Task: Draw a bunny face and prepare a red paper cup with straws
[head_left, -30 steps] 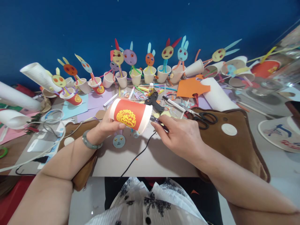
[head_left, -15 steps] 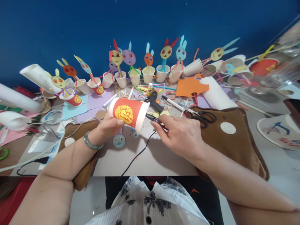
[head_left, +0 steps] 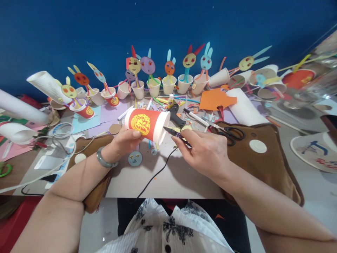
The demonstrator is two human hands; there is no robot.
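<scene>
- Two hands grip: left hand (head_left: 126,142) curled round the cup (head_left: 151,125), right hand (head_left: 204,147) pinching a pointed tool (head_left: 177,134).
- Cup: left of the glue gun (head_left: 176,117).
- Probably light, easily dented; best cradled round its wall.

We extend the left forearm (head_left: 76,177) inward from the lower left and bend the arm at the elbow (head_left: 61,196). We angle the right forearm (head_left: 258,198) inward from the lower right. We keep the left hand (head_left: 127,140) closed in a grip, thumb (head_left: 134,134) uppermost. We set the right hand (head_left: 207,147) in a pinch, thumb (head_left: 182,144) opposing the index finger (head_left: 190,135), back of the hand upward.
</scene>
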